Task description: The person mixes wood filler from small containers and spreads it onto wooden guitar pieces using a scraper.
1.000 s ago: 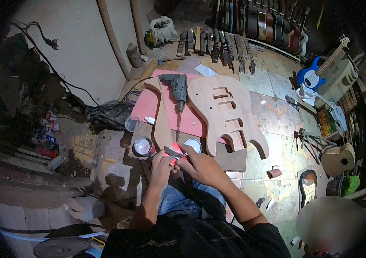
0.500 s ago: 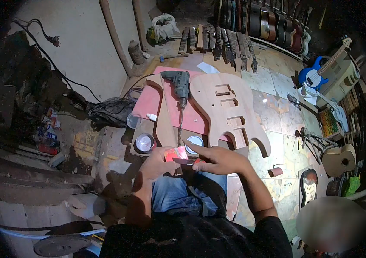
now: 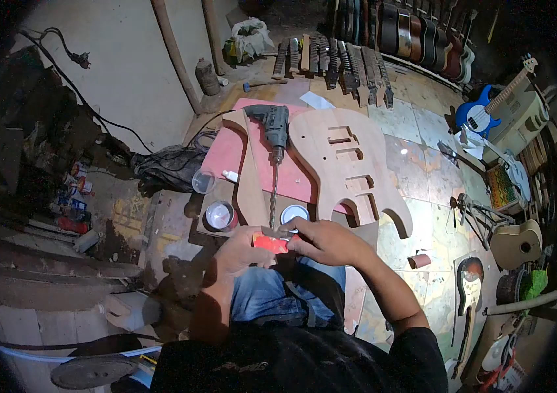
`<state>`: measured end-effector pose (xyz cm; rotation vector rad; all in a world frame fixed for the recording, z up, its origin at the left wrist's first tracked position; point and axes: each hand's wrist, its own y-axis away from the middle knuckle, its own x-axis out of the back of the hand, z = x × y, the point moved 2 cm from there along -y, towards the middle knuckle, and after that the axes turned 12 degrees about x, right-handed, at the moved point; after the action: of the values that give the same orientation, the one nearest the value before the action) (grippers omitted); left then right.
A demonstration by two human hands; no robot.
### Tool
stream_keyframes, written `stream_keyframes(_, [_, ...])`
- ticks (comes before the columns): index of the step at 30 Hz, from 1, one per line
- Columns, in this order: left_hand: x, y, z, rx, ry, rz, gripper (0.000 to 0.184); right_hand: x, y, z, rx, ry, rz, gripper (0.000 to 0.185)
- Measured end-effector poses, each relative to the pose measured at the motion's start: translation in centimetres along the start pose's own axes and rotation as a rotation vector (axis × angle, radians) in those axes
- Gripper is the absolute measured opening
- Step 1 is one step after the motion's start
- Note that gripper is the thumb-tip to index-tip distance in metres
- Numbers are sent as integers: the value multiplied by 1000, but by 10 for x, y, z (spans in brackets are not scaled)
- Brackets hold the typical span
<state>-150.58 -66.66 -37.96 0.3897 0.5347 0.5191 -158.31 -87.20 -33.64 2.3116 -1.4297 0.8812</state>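
Head view. Just below centre of frame: left hand (image 3: 234, 253), fingers clamped on one red piece (image 3: 269, 243), angular edges; right hand (image 3: 327, 242), fingers closed on one dark, flat blade (image 3: 269, 232), overlapping the red's top edge. Just above: one round pale lid (image 3: 295, 213); left of it, one round tin (image 3: 233, 221). Upper centre: one grey drill (image 3: 276, 128), spiral metal bit (image 3: 274, 190); one curved bare-wood piece (image 3: 250, 196); right, one smooth wooden guitar body (image 3: 332, 171), four squarish cavities, two small round holes.

mostly dim; bright glare on floor tiles (image 3: 416, 187); edges curved, black
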Motion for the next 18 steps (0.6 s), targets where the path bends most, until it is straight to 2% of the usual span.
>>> stream_keyframes(5, [-7, 1, 1, 3, 66, 15, 28, -2, 4, 12, 2, -143, 58, 43])
stream_keyframes(8, [-11, 2, 7, -15, 36, 13, 27, 5, 6, -1, 86, -141, 79, 42])
stream_keyframes(10, [-13, 3, 9, -31, 21, 48, 26, 7, 7, -4, -2, -40, 15, 44])
stream_keyframes(14, [-16, 1, 8, -32, 24, 56, 25, 6, 4, 0, -35, -17, -17, 45])
stream_keyframes(17, [-18, -3, 1, -12, -1, 83, 20, -2, 4, 11, -41, -139, 12, 46])
stream_keyframes(18, [-17, -8, -3, -65, 10, 149, 16, -4, 4, 12, -26, -180, 161, 44])
